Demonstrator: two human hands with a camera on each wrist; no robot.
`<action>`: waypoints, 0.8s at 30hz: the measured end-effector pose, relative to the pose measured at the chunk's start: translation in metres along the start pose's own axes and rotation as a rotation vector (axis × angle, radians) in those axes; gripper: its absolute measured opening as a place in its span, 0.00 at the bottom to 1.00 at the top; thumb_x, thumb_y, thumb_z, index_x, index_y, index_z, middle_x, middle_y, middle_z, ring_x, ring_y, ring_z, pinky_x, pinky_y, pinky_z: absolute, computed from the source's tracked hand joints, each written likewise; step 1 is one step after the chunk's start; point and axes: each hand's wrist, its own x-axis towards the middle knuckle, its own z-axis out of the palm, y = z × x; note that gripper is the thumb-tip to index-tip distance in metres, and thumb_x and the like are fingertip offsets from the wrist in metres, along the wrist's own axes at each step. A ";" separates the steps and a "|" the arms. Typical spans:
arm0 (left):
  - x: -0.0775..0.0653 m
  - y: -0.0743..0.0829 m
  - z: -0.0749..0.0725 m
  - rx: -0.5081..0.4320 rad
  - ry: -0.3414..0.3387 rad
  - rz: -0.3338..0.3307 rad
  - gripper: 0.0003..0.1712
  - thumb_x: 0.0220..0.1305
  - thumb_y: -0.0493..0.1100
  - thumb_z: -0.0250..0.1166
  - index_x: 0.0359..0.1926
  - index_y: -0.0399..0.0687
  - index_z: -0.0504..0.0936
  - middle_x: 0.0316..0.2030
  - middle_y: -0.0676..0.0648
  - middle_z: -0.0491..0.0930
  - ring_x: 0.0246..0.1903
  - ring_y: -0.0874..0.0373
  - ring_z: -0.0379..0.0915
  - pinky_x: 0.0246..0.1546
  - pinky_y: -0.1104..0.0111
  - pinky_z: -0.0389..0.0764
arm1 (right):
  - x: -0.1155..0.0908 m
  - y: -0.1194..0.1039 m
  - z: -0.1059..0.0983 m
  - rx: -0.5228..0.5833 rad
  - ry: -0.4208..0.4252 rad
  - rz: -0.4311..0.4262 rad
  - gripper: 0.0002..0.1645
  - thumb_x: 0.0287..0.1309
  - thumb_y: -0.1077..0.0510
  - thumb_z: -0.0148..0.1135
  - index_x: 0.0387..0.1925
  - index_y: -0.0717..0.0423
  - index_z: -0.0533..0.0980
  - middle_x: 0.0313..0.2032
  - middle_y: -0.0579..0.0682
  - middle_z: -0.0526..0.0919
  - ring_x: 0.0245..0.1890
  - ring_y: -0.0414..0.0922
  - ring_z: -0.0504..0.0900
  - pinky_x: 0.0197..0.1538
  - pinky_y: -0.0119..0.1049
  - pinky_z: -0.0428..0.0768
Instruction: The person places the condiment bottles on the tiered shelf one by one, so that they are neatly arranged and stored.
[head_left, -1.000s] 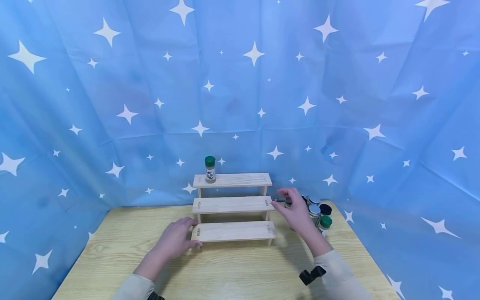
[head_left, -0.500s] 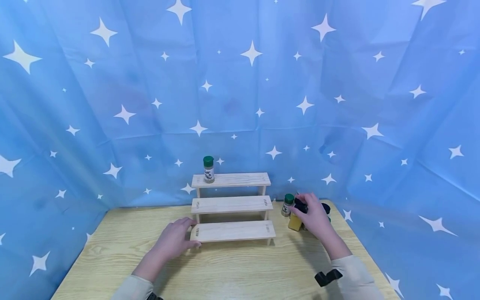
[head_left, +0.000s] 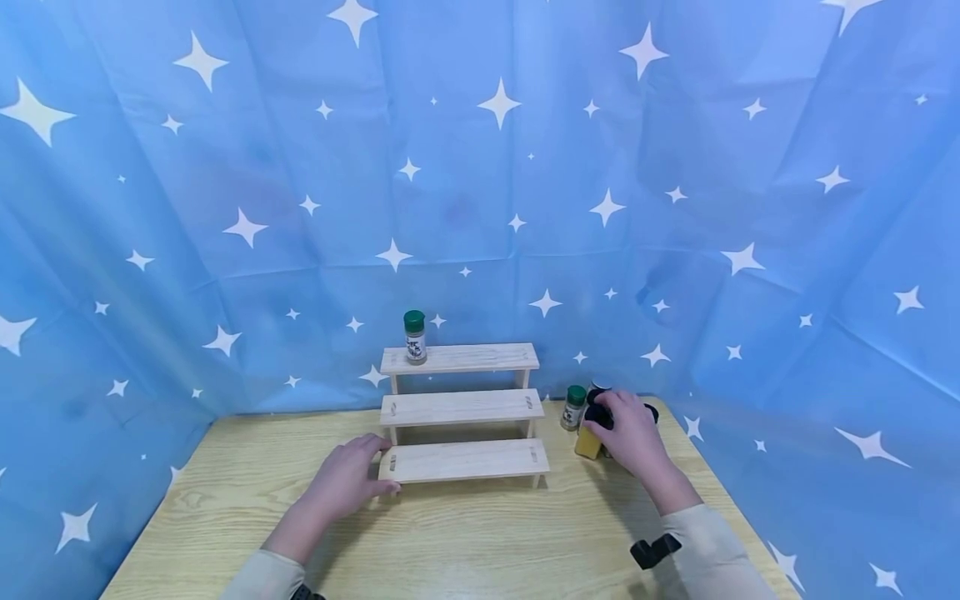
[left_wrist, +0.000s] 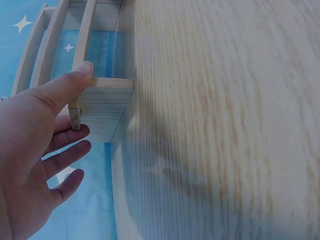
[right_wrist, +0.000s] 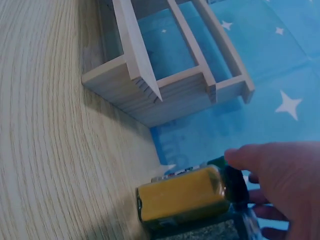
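A three-step wooden rack (head_left: 465, 460) stands on the table. My left hand (head_left: 345, 479) pinches the left end of its lowest shelf; in the left wrist view the thumb lies on one side of the board (left_wrist: 86, 45), fingers on the other. On the top step, near the left end, is a green-capped spice jar (head_left: 416, 337). Right of the rack, my right hand (head_left: 630, 429) grips the black cap of a spice jar with yellow contents (right_wrist: 182, 194). This jar leans a little in the head view. The right hand hides part of the jars around it.
Another green-capped jar (head_left: 573, 408) stands between the rack and my right hand. Several more jars, including one with dark speckled contents (right_wrist: 212, 232), are clustered under and behind that hand. A blue star-patterned curtain (head_left: 480, 183) borders the table's back and sides.
My right hand has moved right, from beside the rack's middle shelf to the jars, and has taken hold of the black-capped yellow jar. My left hand stays at the lowest shelf.
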 end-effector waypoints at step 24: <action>0.000 0.000 0.001 -0.006 -0.002 -0.006 0.41 0.58 0.57 0.87 0.66 0.44 0.84 0.59 0.45 0.86 0.59 0.43 0.83 0.64 0.41 0.81 | -0.004 0.003 0.013 0.090 0.119 -0.068 0.28 0.66 0.54 0.82 0.64 0.59 0.85 0.57 0.62 0.86 0.58 0.62 0.77 0.58 0.67 0.76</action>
